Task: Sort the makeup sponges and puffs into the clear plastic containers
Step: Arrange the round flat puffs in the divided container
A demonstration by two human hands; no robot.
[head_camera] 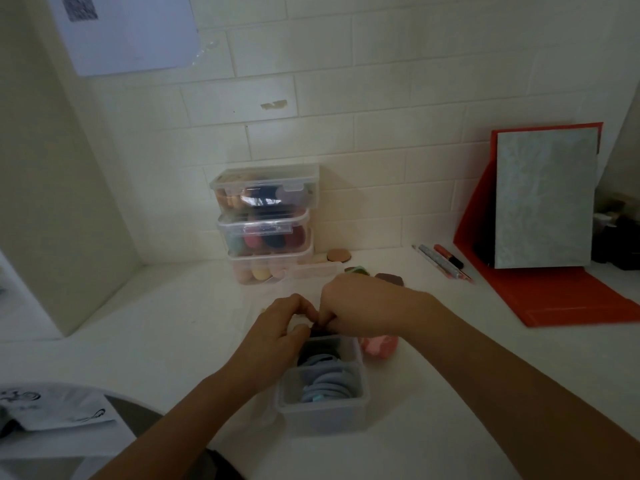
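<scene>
Dark puff (317,331) between left hand (273,327) and right hand (356,306).

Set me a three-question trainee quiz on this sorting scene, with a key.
1. True or false: the open container holds blue puffs.
2. How many containers make up the back stack?
3. Where does the pink sponge lie relative to the open container? A: to its left. B: to its right. C: inside it.
Key: 1 true; 2 three; 3 B.
</scene>
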